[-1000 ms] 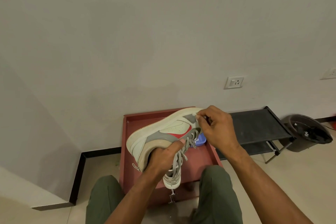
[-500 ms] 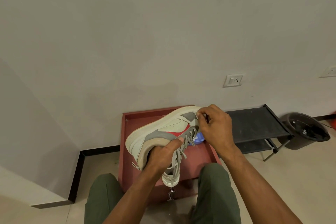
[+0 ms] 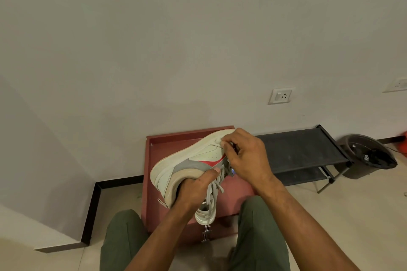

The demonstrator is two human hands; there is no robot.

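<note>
A cream and grey sneaker (image 3: 187, 165) with a red side mark is held on its side above a red tray (image 3: 158, 147), sole turned up and to the left. My left hand (image 3: 196, 189) grips it at the ankle opening, thumb on the grey side panel. My right hand (image 3: 246, 156) is at the toe end, fingers curled and pinching something small and pale against the toe; what it pinches is too small to tell. Grey laces (image 3: 214, 189) hang loose below the shoe. A blue object on the tray is almost hidden behind my right hand.
A black low rack (image 3: 297, 149) stands to the right of the tray against the wall. A dark bin (image 3: 370, 156) with a black bag sits further right. A wall socket (image 3: 280, 95) is above the rack. My knees in green trousers (image 3: 125, 237) flank the tray.
My right hand has slid a little along the toe toward the red mark, covering more of the blue object. The shoe and my left hand have stayed nearly still.
</note>
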